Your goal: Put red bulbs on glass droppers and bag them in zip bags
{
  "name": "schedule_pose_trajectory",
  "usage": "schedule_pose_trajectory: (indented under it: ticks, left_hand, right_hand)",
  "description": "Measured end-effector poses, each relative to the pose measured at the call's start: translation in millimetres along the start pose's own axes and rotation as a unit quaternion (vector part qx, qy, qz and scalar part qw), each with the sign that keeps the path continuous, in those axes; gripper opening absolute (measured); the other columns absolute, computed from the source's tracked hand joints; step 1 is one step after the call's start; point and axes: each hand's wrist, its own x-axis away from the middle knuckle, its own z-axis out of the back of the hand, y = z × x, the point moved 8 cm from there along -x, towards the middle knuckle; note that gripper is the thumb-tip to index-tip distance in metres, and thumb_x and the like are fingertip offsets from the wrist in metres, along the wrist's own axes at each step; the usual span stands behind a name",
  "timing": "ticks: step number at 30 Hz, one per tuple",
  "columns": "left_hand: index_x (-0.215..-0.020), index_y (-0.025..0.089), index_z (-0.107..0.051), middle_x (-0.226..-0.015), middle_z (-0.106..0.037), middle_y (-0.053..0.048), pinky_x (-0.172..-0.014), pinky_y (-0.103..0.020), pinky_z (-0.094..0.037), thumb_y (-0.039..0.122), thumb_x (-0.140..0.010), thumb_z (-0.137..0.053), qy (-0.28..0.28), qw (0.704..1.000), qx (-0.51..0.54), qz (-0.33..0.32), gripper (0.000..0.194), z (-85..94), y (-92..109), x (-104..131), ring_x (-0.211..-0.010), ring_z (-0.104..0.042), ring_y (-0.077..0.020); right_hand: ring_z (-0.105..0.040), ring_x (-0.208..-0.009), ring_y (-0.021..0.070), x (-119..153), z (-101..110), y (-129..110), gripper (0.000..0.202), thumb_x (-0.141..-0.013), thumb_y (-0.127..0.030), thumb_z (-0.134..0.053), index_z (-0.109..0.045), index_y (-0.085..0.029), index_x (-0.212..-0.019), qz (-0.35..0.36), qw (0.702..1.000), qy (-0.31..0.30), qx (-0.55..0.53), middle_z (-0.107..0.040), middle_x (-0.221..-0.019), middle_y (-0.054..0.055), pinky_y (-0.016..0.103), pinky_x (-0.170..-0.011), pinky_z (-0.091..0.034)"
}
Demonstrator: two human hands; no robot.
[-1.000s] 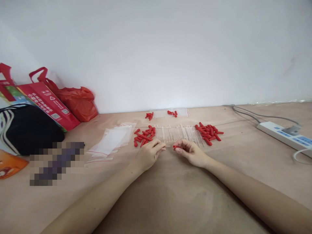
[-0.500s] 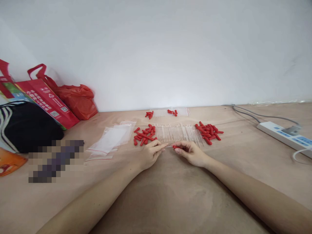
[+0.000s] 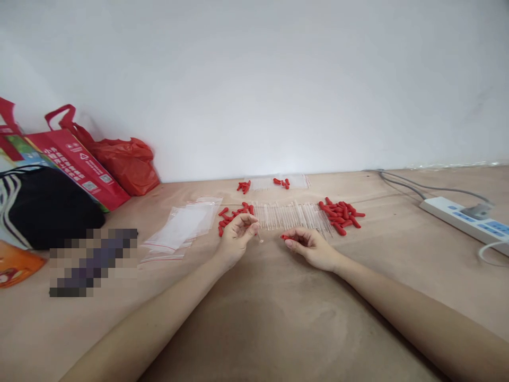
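Observation:
Between thumb and fingers, my left hand (image 3: 235, 239) pinches a thin clear glass dropper tube (image 3: 261, 236), which points down toward me. My right hand (image 3: 314, 249) is closed on a red rubber dropper bulb (image 3: 284, 237), its open end facing left. Tube and bulb are apart. Just beyond both hands lies a row of clear glass tubes (image 3: 286, 216), side by side. Red rubber bulbs (image 3: 342, 213) are heaped at its right end. Another pile of red bulbs (image 3: 226, 216) at the left end is partly hidden behind my left hand.
Zip bags (image 3: 183, 225) lie flat on the left. Near the wall, more red bulbs (image 3: 244, 187) sit by another clear bag (image 3: 297, 181). Carrier bags (image 3: 79, 164) and a black bag (image 3: 47, 207) stand far left. A power strip (image 3: 465, 218) with cables is at right.
My left hand has drawn back to the left and turned, tilting the glass tube downward, away from the bulb. My right hand has stayed nearly still with the bulb.

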Motion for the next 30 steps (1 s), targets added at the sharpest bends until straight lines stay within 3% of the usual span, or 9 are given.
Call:
schedule_pose_trajectory:
  ticks: [10, 16, 19, 22, 25, 30]
  left_hand:
    - [-0.073, 0.015, -0.052, -0.073, -0.063, 0.001, -0.073, -0.026, -0.049, 0.033, -0.058, -0.074, 0.010, 0.990, 0.109, 0.089, 0.033, -6.5, -19, 5, -0.071, -0.060, -0.0104]
    - [-0.069, 0.013, -0.053, -0.073, -0.065, -0.001, -0.070, -0.027, -0.050, 0.031, -0.057, -0.075, 0.001, 0.993, 0.062, 0.101, 0.031, -6.7, -19, 8, -0.068, -0.062, -0.0115]
    - [-0.068, 0.012, -0.056, -0.071, -0.065, -0.002, -0.065, -0.025, -0.050, 0.028, -0.059, -0.074, -0.035, 0.995, 0.016, 0.097, 0.026, -10.0, -17, 10, -0.062, -0.060, -0.0106]
    - [-0.078, 0.012, -0.063, -0.070, -0.066, -0.003, -0.061, -0.024, -0.049, 0.026, -0.065, -0.069, -0.083, 0.993, -0.058, 0.062, 0.020, -16.1, -13, 12, -0.060, -0.059, -0.0110]
    - [-0.092, 0.014, -0.066, -0.079, -0.067, -0.005, -0.061, -0.023, -0.048, 0.023, -0.074, -0.060, -0.121, 0.978, -0.172, -0.018, 0.021, -23.5, -4, 15, -0.067, -0.060, -0.0128]
    - [-0.095, 0.017, -0.067, -0.084, -0.067, -0.006, -0.063, -0.024, -0.047, 0.021, -0.080, -0.054, -0.129, 0.952, -0.258, -0.102, 0.021, -28.2, 6, 14, -0.070, -0.060, -0.0133]
  right_hand:
    - [-0.051, -0.065, 0.0111, 0, -1, -2, 0.028, -0.074, -0.041, -0.057, -0.061, -0.016, -0.087, 0.028, 0.999, -0.009, 0.026, -0.060, -0.077, 0.002, 0.026, -0.063, -0.041]
    - [-0.047, -0.056, 0.0086, 0, 1, -1, 0.030, -0.072, -0.043, -0.059, -0.059, -0.016, -0.084, 0.011, 1.000, -0.003, -0.012, -0.057, -0.066, -0.001, 0.024, -0.055, -0.039]
    - [-0.047, -0.055, 0.0083, -1, 3, -1, 0.030, -0.071, -0.043, -0.060, -0.058, -0.016, -0.085, 0.009, 1.000, 0.004, -0.029, -0.057, -0.066, -0.001, 0.024, -0.055, -0.039]
    - [-0.049, -0.058, 0.0091, -1, 5, 0, 0.030, -0.072, -0.042, -0.059, -0.059, -0.016, -0.087, 0.015, 1.000, 0.015, -0.020, -0.059, -0.070, 0.000, 0.025, -0.057, -0.040]
    - [-0.053, -0.064, 0.0113, -1, 6, -1, 0.030, -0.073, -0.042, -0.058, -0.060, -0.016, -0.088, 0.023, 0.999, 0.020, -0.006, -0.061, -0.076, 0.002, 0.027, -0.062, -0.042]
    - [-0.056, -0.071, 0.0143, 0, 9, -5, 0.027, -0.075, -0.040, -0.056, -0.062, -0.016, -0.086, 0.059, 0.996, 0.047, 0.038, -0.064, -0.080, 0.004, 0.029, -0.067, -0.044]
